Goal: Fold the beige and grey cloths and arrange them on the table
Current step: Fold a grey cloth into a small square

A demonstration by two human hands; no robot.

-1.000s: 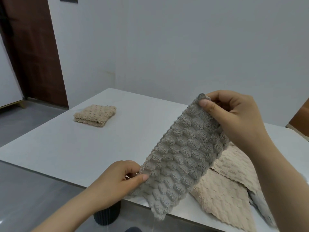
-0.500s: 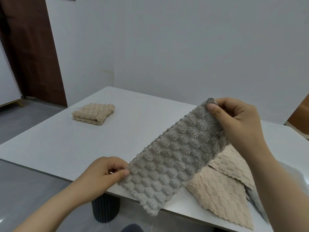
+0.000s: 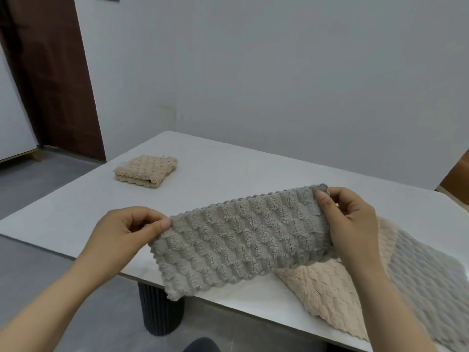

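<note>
A grey cloth [image 3: 238,240] is held as a long strip just above the near edge of the white table [image 3: 228,168]. The left hand [image 3: 124,232] pinches its left end and the right hand [image 3: 352,224] pinches its upper right corner. Behind the right forearm, an unfolded beige cloth [image 3: 330,288] and a second grey cloth [image 3: 426,280] lie partly hidden. A folded beige cloth [image 3: 146,171] sits well apart at the far left.

Two bare hands on show here, left hand [image 3: 127,229] and right hand [image 3: 351,224]. The left forearm [image 3: 63,301] and right forearm [image 3: 380,298] are uncovered right down to the frame's edge. The thumbnails [image 3: 320,195] are short and plain. At the bottom edge there's a dark rounded shape [image 3: 201,345], possibly a knee in dark fabric, hard to tell.
</note>
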